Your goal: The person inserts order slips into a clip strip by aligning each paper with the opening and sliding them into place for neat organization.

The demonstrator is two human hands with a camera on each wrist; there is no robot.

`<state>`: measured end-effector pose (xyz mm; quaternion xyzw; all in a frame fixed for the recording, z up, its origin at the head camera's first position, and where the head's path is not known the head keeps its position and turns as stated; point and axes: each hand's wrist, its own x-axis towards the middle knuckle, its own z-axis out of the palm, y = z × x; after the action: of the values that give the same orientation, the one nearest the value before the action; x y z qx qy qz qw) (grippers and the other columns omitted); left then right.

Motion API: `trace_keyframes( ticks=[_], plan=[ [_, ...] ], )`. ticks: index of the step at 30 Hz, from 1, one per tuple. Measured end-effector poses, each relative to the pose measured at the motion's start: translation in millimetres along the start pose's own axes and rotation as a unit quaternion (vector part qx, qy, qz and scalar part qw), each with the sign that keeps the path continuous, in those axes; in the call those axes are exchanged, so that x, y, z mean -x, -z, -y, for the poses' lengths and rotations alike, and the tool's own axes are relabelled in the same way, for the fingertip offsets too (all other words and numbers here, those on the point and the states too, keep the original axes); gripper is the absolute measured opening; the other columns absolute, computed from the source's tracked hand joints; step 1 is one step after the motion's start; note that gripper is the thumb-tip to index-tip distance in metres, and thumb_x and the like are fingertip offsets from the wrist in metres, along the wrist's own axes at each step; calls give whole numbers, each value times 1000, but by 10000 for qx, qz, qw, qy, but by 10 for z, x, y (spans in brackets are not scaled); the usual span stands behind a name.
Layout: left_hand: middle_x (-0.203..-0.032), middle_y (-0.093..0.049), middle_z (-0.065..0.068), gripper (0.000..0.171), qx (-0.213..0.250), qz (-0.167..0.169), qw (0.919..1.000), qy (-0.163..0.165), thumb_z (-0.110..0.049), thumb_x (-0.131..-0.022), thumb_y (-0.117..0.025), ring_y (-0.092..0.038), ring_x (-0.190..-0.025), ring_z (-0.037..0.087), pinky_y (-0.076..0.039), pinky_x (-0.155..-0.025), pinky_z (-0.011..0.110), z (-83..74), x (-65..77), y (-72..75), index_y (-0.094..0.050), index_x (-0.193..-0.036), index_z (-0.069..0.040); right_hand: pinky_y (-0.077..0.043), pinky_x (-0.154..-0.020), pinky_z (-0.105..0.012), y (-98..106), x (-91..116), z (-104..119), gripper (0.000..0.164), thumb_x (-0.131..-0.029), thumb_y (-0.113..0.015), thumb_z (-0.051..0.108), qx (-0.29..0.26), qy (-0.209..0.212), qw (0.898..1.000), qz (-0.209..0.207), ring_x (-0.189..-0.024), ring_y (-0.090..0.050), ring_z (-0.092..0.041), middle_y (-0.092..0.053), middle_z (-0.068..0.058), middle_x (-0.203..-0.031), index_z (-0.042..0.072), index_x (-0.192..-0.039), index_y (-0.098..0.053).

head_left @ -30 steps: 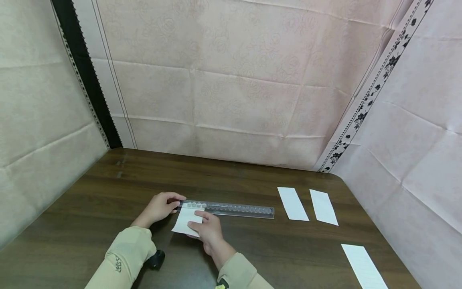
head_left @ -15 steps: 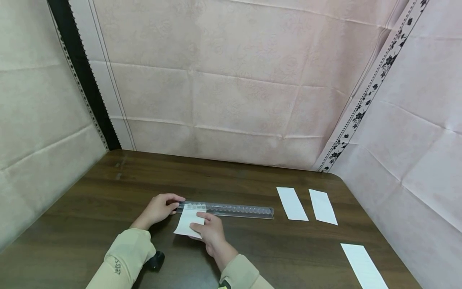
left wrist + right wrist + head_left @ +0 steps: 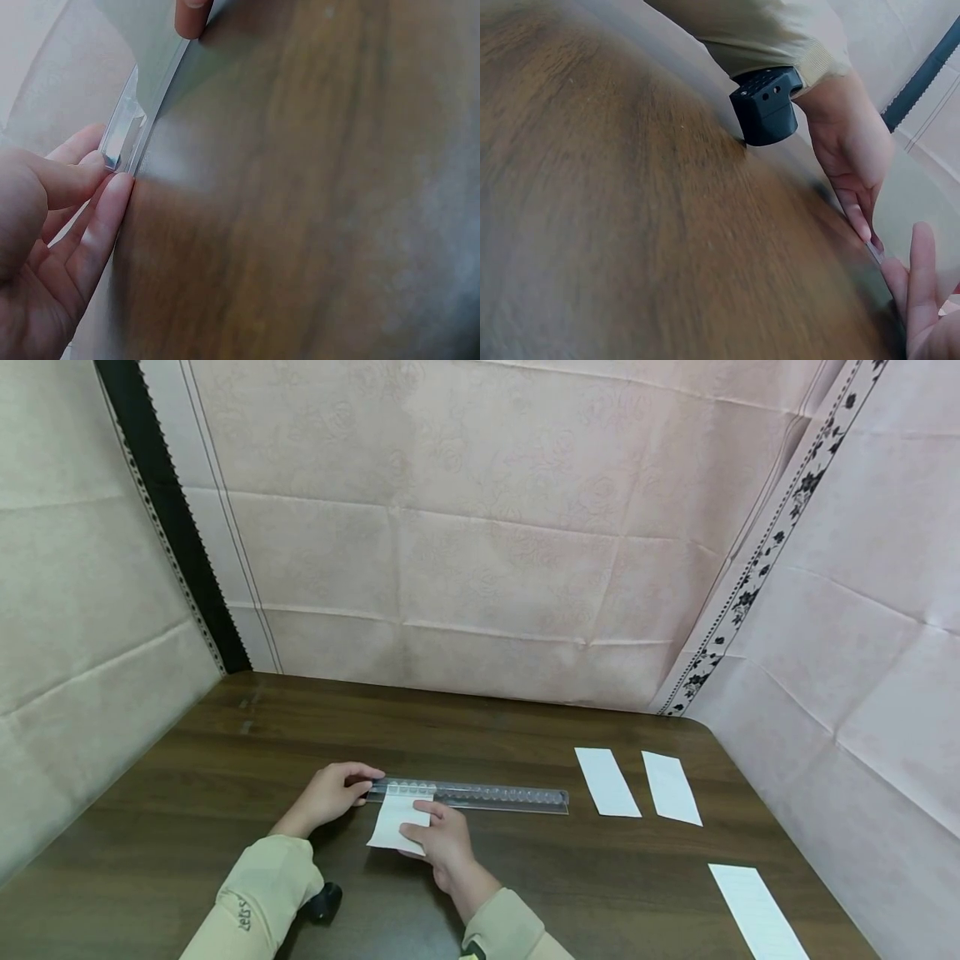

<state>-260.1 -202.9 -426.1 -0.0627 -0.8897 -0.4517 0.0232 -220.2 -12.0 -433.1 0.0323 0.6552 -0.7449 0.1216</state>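
A clear ruler [image 3: 502, 797] is held level just over the wooden table, or lies on it; I cannot tell which. My left hand [image 3: 330, 795] pinches the ruler's left end between thumb and fingers, as the left wrist view shows. A white paper slip [image 3: 401, 823] meets the ruler near that end, and its top part shows through the clear plastic. My right hand [image 3: 444, 843] pinches the slip's right edge, thumb on top and other fingers beneath. The slip's near edge curls slightly.
Two white paper slips, a left one [image 3: 608, 782] and a right one [image 3: 672, 788], lie right of the ruler. Another slip [image 3: 757, 912] lies nearer, at the right. Pale cloth [image 3: 480, 552] hangs behind the table [image 3: 187, 827].
My right hand has slid the paper slip a little to the right along the ruler. My left hand and the ruler stay nearly where they were.
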Motion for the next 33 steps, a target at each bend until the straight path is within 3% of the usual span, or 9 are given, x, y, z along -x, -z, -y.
trace_keyframes(
  ticks=[33],
  plan=[
    [-112,-61,16,22,3,8,10000,64,2,-89,-58,-59,-76,16,-54,-66,27,-10,-1,-3,-69,-108,-5,-56,-62,-36,111,26,37,36,-80,-66,-10,165,83,9998,-20,-81,-64,-22,-65,-16,-102,-10,-115,-57]
  ],
)
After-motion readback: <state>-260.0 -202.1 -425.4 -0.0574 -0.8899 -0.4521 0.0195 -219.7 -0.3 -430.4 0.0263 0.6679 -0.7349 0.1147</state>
